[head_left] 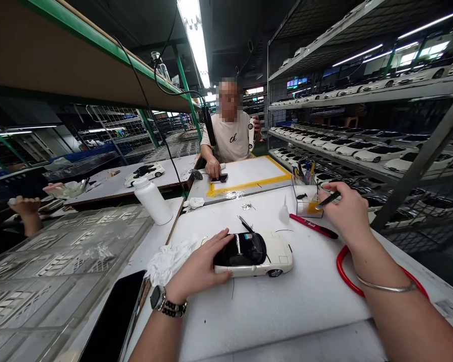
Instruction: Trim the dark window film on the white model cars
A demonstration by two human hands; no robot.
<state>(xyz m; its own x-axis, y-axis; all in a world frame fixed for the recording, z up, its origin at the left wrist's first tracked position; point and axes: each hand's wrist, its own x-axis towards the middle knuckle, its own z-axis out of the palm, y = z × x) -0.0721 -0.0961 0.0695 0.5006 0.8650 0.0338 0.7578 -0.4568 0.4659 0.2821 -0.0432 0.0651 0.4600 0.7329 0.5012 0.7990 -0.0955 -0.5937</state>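
A white model car (253,255) with a black roof lies on the white foam mat (287,306) in front of me. My left hand (202,265) rests on its front end, fingers laid over the bonnet and wrapped partly round it. My right hand (343,210) is raised at the right and pinches a thin dark tool (328,200), whose tip reaches into a small clear plastic box (305,198) holding something yellow. A watch sits on my left wrist and a thin bangle on my right.
A red-handled tool (312,225), a small glue bottle (284,211), a white bottle (152,200), a crumpled white cloth (168,259), a phone (115,322) and a red hose (347,279) surround the mat. A person (230,136) sits opposite. Racks of model cars (362,146) stand right.
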